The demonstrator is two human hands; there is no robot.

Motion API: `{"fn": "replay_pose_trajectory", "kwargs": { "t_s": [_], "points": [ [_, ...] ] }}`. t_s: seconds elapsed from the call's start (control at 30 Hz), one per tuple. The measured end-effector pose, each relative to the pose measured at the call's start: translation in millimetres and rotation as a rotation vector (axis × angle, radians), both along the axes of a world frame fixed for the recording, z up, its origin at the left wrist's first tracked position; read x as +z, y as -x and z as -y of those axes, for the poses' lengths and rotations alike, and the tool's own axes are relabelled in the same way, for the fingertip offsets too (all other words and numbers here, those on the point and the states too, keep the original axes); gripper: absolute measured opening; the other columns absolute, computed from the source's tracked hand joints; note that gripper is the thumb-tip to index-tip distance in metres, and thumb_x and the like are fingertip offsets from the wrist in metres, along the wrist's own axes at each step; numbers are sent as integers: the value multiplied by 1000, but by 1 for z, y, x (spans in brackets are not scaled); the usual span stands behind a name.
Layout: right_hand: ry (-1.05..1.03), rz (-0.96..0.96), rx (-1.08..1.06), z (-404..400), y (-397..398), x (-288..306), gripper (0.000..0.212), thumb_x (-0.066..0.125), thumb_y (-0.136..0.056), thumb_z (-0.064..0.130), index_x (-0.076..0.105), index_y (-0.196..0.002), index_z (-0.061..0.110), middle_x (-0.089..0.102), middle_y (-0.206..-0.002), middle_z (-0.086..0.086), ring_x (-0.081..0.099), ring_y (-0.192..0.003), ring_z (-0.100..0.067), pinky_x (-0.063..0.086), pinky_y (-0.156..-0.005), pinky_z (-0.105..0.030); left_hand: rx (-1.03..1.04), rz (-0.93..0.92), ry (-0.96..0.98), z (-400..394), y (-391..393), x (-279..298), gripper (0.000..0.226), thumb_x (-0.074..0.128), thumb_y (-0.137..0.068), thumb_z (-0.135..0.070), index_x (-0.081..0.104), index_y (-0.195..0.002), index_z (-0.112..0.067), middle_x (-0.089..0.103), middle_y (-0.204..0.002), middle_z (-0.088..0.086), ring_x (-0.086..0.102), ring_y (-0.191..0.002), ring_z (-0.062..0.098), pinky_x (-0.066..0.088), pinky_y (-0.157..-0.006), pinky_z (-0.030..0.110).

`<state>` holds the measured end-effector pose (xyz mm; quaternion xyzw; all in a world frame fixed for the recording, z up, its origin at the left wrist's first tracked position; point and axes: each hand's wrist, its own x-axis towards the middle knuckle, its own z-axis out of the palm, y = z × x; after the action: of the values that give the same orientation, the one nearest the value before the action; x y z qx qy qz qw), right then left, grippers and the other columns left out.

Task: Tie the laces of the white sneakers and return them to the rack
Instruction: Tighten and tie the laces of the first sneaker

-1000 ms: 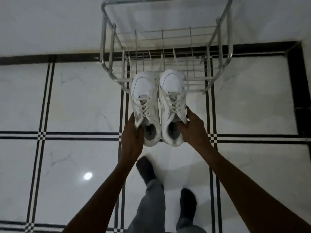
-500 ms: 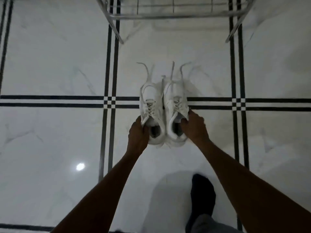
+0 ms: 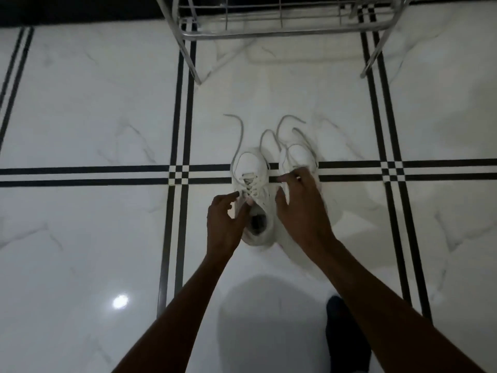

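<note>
Reaching down w/ both hands to the white sneakers (image 3: 265, 184) on the marble floor (image 3: 80, 117). They stand side by side, toes toward the rack (image 3: 282, 28), long axis away from me, laces (image 3: 239, 133) loose in front. Rack's visible shelf is empty. My left hand (image 3: 224, 224) pinches the left shoe's lace btw thumb and fingers; right hand (image 3: 301, 208) is spread over the right shoe.
</note>
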<state>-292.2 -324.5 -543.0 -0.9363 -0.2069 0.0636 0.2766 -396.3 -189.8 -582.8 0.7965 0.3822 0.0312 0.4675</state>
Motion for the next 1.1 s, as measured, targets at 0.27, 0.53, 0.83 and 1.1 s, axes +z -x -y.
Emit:
{"fn": "replay_pose_trajectory", "kwargs": {
  "t_s": [0.27,0.53,0.83,1.1],
  "points": [
    [-35,-415,53,-36,-17,-43,29,69,-87,35,72,-77,9,73,-75,-5,67,-71,-16,49,-65,-28,-34,164,16,-28,-18,-19,15,76,-92,-22,75,-101,-10,76,-96,-1,70,-89,8,56,-71,17],
    [-205,-475,19,-42,-10,-47,32,83,-74,36,73,-93,12,74,-90,-3,70,-85,-15,56,-79,-30,-149,275,-168,-42,-13,-30,10,72,-93,-17,65,-85,-16,73,-82,-6,70,-82,7,61,-74,40],
    [-188,-327,-89,-41,3,-45,10,68,-90,15,67,-95,7,72,-92,-7,64,-84,-17,40,-66,-19,-139,202,-235,-27,-4,-10,21,62,-97,-9,47,-86,-19,63,-74,-3,55,-63,9,38,-57,27],
    [-171,-85,-134,-49,33,-46,11,58,-94,14,59,-97,4,70,-91,-15,65,-90,-35,38,-67,-31,-101,181,-263,-17,5,-10,14,54,-99,-5,44,-92,-12,58,-69,2,50,-55,11,28,-48,17]
  ]
}}
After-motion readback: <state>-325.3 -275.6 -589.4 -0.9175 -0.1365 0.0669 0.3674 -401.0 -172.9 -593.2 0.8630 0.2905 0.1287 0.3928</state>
